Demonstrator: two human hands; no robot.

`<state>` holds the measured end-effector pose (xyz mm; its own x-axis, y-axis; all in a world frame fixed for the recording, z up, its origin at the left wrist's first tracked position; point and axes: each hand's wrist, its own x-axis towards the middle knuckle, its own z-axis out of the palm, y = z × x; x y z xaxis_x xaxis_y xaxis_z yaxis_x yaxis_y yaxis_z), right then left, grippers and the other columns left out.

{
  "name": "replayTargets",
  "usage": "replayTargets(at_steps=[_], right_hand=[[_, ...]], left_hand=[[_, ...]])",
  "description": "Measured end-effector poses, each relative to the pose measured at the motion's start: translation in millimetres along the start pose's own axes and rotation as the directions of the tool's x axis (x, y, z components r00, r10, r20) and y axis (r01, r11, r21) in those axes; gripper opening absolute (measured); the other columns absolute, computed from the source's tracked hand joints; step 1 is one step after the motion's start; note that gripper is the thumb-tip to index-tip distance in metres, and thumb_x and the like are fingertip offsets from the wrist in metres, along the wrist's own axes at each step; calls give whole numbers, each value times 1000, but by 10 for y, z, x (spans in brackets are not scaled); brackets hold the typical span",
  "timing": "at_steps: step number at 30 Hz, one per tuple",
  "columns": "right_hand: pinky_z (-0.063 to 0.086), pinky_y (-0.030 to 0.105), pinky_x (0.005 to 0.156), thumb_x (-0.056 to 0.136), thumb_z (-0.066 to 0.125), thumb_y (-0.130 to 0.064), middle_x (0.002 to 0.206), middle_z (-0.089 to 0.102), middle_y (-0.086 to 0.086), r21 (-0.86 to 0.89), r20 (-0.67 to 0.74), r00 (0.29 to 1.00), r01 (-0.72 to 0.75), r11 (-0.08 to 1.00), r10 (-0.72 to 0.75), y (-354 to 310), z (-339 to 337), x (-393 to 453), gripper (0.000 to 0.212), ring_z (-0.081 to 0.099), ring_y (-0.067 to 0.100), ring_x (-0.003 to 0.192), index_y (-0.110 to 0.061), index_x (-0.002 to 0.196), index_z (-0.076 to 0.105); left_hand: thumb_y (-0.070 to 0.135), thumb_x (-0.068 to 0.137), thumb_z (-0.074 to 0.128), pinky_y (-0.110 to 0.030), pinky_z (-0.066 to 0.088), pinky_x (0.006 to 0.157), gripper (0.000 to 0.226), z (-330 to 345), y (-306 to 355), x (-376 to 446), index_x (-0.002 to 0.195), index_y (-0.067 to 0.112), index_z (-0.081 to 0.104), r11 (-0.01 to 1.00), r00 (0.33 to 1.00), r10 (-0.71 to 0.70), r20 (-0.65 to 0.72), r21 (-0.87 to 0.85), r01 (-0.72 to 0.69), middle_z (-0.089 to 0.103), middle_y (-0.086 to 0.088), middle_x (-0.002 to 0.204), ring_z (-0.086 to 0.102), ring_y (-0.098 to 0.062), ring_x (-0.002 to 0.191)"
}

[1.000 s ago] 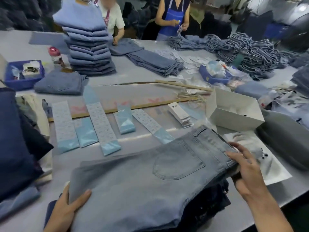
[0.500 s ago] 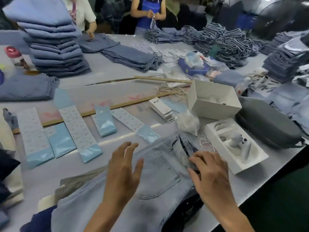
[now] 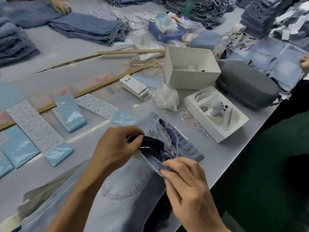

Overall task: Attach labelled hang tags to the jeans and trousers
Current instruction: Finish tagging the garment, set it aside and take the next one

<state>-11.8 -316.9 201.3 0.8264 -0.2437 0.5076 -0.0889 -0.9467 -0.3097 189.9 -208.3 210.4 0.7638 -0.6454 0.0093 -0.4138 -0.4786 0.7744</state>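
Observation:
A pair of light blue jeans [image 3: 127, 195] lies on the grey table in front of me, back pocket up, waistband pointing away. My left hand [image 3: 117, 146] pinches the far edge of the opened waistband [image 3: 168, 144]. My right hand [image 3: 187, 185] pinches the near edge of it, so the dark inside shows between them. A stack of white hang tags [image 3: 136, 87] lies beyond the jeans. Loose white strings [image 3: 187, 114] lie beside a crumpled clear bag [image 3: 165, 97].
Label sheets [image 3: 33, 126] and pale blue bags [image 3: 70, 114] lie at the left. An open white box [image 3: 190, 67], a white tray with a tool [image 3: 215, 113] and a grey case [image 3: 245, 87] stand at the right. Folded jeans stacks [image 3: 88, 29] and another person's hand [image 3: 60, 5] are at the back.
Both hands moved onto the waistband and took hold of it, pulling it open. My view dropped closer to the table.

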Motion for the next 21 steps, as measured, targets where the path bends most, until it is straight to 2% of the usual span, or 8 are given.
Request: replayTargets(at_steps=[3, 5, 8, 11, 14, 16, 19, 21], right_hand=[[47, 41, 100, 95, 68, -24, 97, 72, -8, -20, -28, 999, 15, 1000, -16, -31, -18, 89, 17, 68, 13, 91, -17, 83, 77], [51, 33, 89, 100, 61, -29, 91, 70, -7, 32, 24, 1000, 13, 999, -13, -50, -43, 177, 25, 65, 15, 77, -17, 83, 74], [55, 30, 60, 101, 58, -29, 98, 63, -6, 29, 90, 995, -43, 999, 40, -27, -61, 345, 17, 62, 17, 67, -21, 111, 69], [54, 22, 54, 97, 67, -25, 95, 60, -9, 92, 75, 990, -126, 988, 119, 60, -13, 469, 29, 51, 2, 61, -18, 125, 66], [49, 15, 57, 87, 75, -26, 97, 58, -12, 99, 116, 979, -177, 979, 165, 142, 54, 557, 42, 34, -5, 61, -24, 128, 65], [46, 13, 61, 88, 78, -21, 99, 60, -13, 148, 103, 980, -182, 972, 167, 194, 90, 596, 31, 39, -8, 61, -25, 117, 71], [53, 32, 68, 92, 75, -19, 99, 63, -7, 256, 34, 994, -108, 961, 103, 246, 144, 532, 10, 61, 9, 78, -18, 102, 74], [50, 39, 71, 90, 77, -25, 104, 64, -8, 278, 59, 995, -99, 956, 85, 235, 176, 454, 20, 64, 21, 84, -20, 108, 72]], left_hand=[[11, 87, 72, -43, 56, 71, 17, 63, 47, -4, 82, 26, 78, 993, 997, -20, -74, -116, 11, 74, 10, 77, 69, -17, 74], [12, 87, 73, -41, 57, 66, 16, 111, 88, -52, 80, 25, 79, 968, 992, -62, -108, -249, 33, 74, 8, 74, 67, -18, 70], [21, 83, 71, -29, 54, 61, 10, 159, 132, -156, 80, 26, 79, 874, 980, -153, -129, -481, 73, 74, 2, 73, 67, -16, 67], [8, 88, 73, -25, 53, 58, 19, 200, 146, -220, 80, 25, 78, 739, 964, -257, -72, -658, 148, 74, -3, 74, 66, -14, 66], [8, 92, 69, -27, 50, 48, 21, 222, 152, -254, 81, 23, 77, 680, 952, -306, -11, -703, 211, 72, -6, 74, 64, -19, 62], [15, 90, 71, -27, 48, 44, 14, 231, 181, -274, 81, 25, 76, 664, 952, -305, -19, -721, 199, 72, -6, 74, 63, -18, 60], [10, 94, 68, -21, 49, 49, 22, 275, 227, -336, 83, 28, 75, 717, 943, -297, -147, -687, 119, 73, 2, 76, 64, -11, 63], [13, 92, 67, -18, 51, 57, 17, 320, 283, -392, 87, 28, 74, 790, 943, -239, -233, -611, 50, 73, 7, 78, 66, -7, 67]])
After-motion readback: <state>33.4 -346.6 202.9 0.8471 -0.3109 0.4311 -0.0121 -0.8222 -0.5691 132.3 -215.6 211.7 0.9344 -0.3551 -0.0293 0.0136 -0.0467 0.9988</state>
